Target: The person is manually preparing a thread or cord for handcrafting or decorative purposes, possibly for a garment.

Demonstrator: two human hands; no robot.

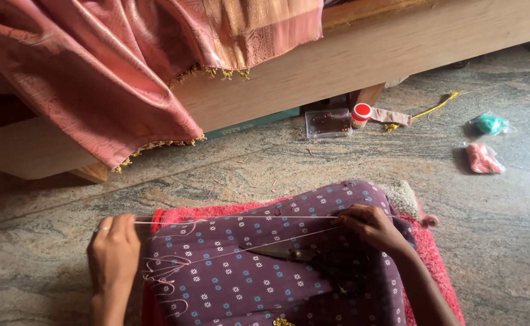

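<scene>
A pale pink thread (241,218) crosses a maroon cloth (265,265) dotted with white and blue floral motifs, over a red mat (440,265) on speckled grey-brown stone floor (337,163). A salmon-pink woven silk drape (96,66) carries gold tassels; at the floor's right edge lie teal (489,124) and coral (483,158) thread bundles.

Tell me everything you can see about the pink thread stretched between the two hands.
The pink thread is thin and pale, pulled taut and roughly level between the left hand and the right hand. More strands slant below it, and loose loops lie by the left hand. It runs over the purple patterned cloth on the lap.
</scene>
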